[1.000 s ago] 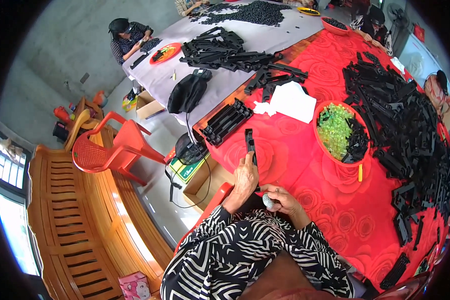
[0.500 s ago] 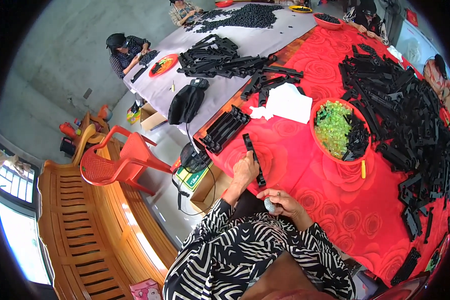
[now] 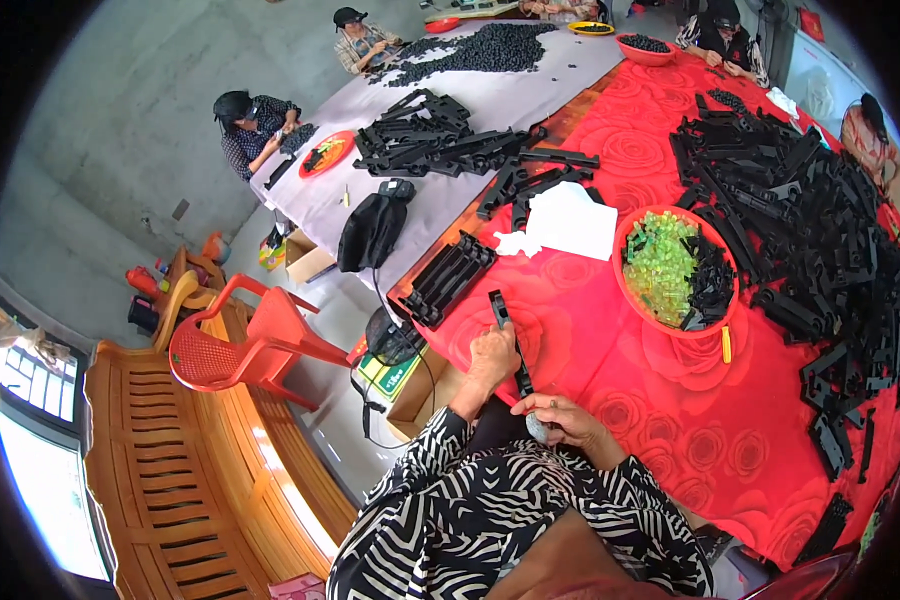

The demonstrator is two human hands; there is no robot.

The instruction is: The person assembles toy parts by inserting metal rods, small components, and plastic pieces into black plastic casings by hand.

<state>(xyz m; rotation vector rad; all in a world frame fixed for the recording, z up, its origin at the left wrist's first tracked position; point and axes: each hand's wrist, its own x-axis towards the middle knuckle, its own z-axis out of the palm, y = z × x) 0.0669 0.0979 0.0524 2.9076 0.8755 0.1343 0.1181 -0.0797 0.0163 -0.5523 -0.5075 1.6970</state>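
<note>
Here, just below the middle of the frame, the left hand (image 3: 495, 355) has its fingers closed around a long black strip (image 3: 523, 378), whose two ends poke out above and below the fist. It slants over the near edge of the red cloth (image 3: 580, 340), lower end pointing down toward the right hand (image 3: 565, 420). That one is half curled, cupping a pale grey rounded piece (image 3: 537, 428), thumb and forefinger right by the strip's tip; touching or not, I can't tell from here! Up and left of the fist, a row of similar black parts (image 3: 448, 278) lies side by side. Right of centre sits an orange-red bowl (image 3: 634, 311) of yellow-green bits (image 3: 660, 268) and small black pieces (image 3: 708, 282), and beyond it, a great black heap (image 3: 805, 235) fills the right side.
</note>
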